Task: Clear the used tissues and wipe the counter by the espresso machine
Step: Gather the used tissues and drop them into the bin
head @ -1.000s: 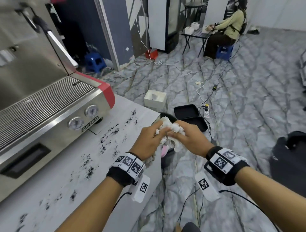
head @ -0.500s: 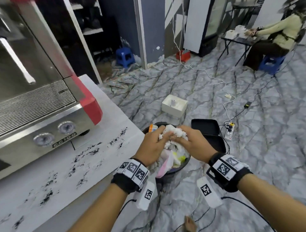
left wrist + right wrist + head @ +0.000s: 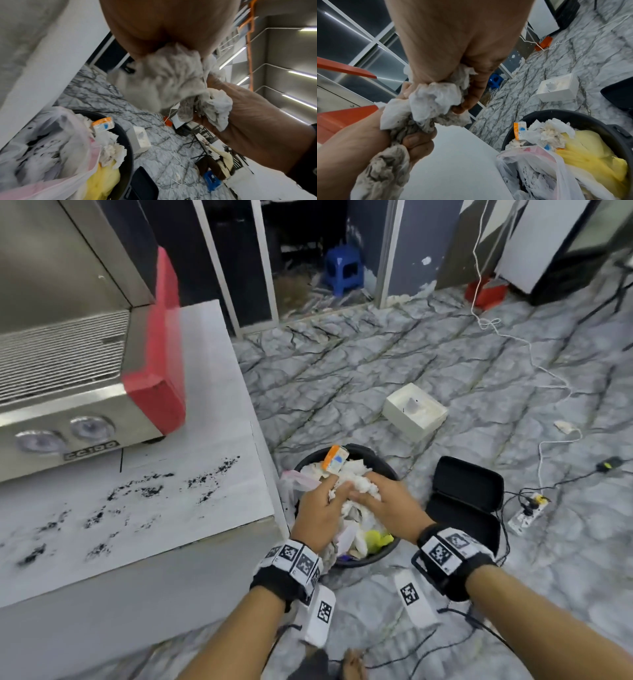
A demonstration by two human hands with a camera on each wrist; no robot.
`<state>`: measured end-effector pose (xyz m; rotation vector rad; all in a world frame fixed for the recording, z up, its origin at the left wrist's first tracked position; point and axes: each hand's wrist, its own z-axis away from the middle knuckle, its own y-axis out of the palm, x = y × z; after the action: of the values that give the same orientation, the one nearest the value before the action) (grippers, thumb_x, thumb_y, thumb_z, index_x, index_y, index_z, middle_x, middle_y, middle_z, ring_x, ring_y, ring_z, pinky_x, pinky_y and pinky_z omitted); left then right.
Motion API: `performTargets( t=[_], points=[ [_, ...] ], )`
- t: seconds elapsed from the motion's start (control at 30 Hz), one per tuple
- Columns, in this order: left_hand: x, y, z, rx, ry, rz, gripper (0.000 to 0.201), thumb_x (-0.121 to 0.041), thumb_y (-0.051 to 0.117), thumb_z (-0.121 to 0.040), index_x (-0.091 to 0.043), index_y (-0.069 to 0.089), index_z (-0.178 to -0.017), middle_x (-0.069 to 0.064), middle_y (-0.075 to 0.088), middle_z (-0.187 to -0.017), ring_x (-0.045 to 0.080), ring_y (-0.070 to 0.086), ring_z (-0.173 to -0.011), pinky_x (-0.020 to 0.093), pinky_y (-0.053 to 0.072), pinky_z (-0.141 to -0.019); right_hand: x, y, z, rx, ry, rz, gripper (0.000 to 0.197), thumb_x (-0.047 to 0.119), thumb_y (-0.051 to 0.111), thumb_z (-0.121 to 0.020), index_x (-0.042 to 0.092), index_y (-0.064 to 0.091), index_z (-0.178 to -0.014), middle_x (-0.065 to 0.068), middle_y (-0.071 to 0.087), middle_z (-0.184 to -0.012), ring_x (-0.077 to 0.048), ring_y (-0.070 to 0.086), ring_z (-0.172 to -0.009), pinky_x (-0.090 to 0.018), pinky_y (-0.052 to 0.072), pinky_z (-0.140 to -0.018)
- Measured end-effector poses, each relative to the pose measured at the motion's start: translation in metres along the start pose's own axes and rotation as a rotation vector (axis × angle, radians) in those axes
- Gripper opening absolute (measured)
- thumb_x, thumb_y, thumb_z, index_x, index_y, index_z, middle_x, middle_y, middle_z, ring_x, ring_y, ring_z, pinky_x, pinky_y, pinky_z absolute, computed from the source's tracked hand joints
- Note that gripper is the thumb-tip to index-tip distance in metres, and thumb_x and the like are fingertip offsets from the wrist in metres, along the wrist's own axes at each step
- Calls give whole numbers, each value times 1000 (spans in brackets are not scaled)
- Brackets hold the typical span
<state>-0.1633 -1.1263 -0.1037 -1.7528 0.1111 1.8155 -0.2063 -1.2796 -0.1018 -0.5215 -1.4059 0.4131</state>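
White wad, head view: crumpled used tissues (image 3: 354,491) sit clamped between both hands directly above the black bin (image 3: 370,558), which stands on the floor just beside the counter's corner.
Left hand, head view: the left hand (image 3: 317,513) has its fingers curled round the wad's near side.
Right hand, head view: the right hand (image 3: 385,505) curls round the wad's far side, touching the left.
Step in hand: judged as the disposal step, with the wad poised over the bin and not yet dropped.
Next move: both grips need to loosen above the bin, which looks heaped already, so the wad may need pressing down; wiping follows.
Counter, head view: the white counter (image 3: 219,392) carries scattered black specks (image 3: 150,489) in front of the espresso machine (image 3: 68,378).
Room, head view: grey marbled floor (image 3: 376,364), a white box (image 3: 414,411) beyond the bin, an open black case (image 3: 466,501) beside it.
Left wrist view: grey-stained tissue hangs from the palm above the bin's bagged rubbish.
Right wrist view: both thumbs pinch the soiled wad; a yellow bag (image 3: 590,155) lies in the bin.
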Motion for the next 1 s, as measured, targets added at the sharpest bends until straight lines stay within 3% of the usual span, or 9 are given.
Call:
performTargets(
  t=[0.13, 0.23, 0.3, 0.4, 0.53, 0.67, 0.77, 0.87, 1.0],
  points=[
    [26, 10, -22, -64, -141, 20, 44, -43, 44, -94, -13, 55, -125, 5, 66, -109, 12, 59, -97, 14, 39, -79, -22, 11, -29, 57, 38, 5, 29, 43, 60, -87, 15, 59, -92, -4, 66, -85, -19, 61, -79, -34, 46, -72],
    [40, 19, -40, -97, -192, 59, 41, -39, 44, -95, -10, 56, -123, -2, 64, -88, 2, 57, -77, 2, 39, -67, -39, 16, -49, 96, 77, 3, 30, 43, 60, -87, 15, 60, -96, -7, 68, -88, -23, 62, -83, -38, 49, -76],
    [53, 23, -52, -119, -204, 67, 32, -35, 44, -96, -12, 61, -111, 8, 62, -77, 8, 50, -65, 8, 39, -62, -52, 21, -64, 128, 97, -1, 22, 40, 62, -87, 20, 61, -94, -6, 69, -90, -23, 62, -86, -36, 49, -79],
    [74, 27, -64, -139, -247, 93, 29, -33, 45, -96, -7, 58, -90, 23, 61, -83, 13, 49, -69, 16, 40, -61, -65, 31, -81, 175, 82, -10, 14, 35, 62, -88, 40, 51, -83, 13, 60, -78, -5, 57, -75, -14, 43, -68],
    [101, 32, -77, -178, -339, 85, 18, -33, 45, -96, -33, 52, -79, 7, 56, -80, 13, 49, -74, 18, 39, -62, -89, 53, -103, 263, 101, 7, 10, 37, 60, -90, 30, 53, -92, 15, 56, -77, 3, 53, -71, -9, 37, -62],
    [130, 40, -87, -235, -438, 100, 23, -38, 43, -96, -21, 59, -94, 16, 67, -93, 26, 62, -84, 31, 50, -75, -117, 75, -124, 347, 138, -5, 26, 43, 58, -89, 19, 59, -99, -6, 66, -87, -18, 60, -79, -22, 42, -66],
    [149, 49, -96, -279, -487, 93, 29, -39, 43, -95, -18, 61, -104, 6, 68, -93, 22, 63, -86, 34, 49, -81, -139, 88, -138, 419, 144, 10, 35, 44, 57, -89, 11, 59, -101, -12, 66, -89, -24, 60, -82, -33, 44, -72],
    [170, 60, -106, -338, -543, 104, 29, -39, 43, -95, -21, 62, -108, -2, 64, -94, 16, 59, -88, 30, 46, -83, -163, 101, -151, 477, 133, 9, 36, 44, 55, -90, 11, 59, -106, -10, 66, -98, -22, 59, -89, -30, 43, -76],
    [213, 77, -121, -380, -642, 84, 35, -43, 41, -95, -18, 61, -111, 4, 66, -100, 17, 62, -88, 30, 46, -82, -197, 127, -170, 569, 145, 58, 34, 43, 53, -92, 11, 56, -105, -4, 63, -91, -22, 57, -84, -21, 38, -62]
  ],
)
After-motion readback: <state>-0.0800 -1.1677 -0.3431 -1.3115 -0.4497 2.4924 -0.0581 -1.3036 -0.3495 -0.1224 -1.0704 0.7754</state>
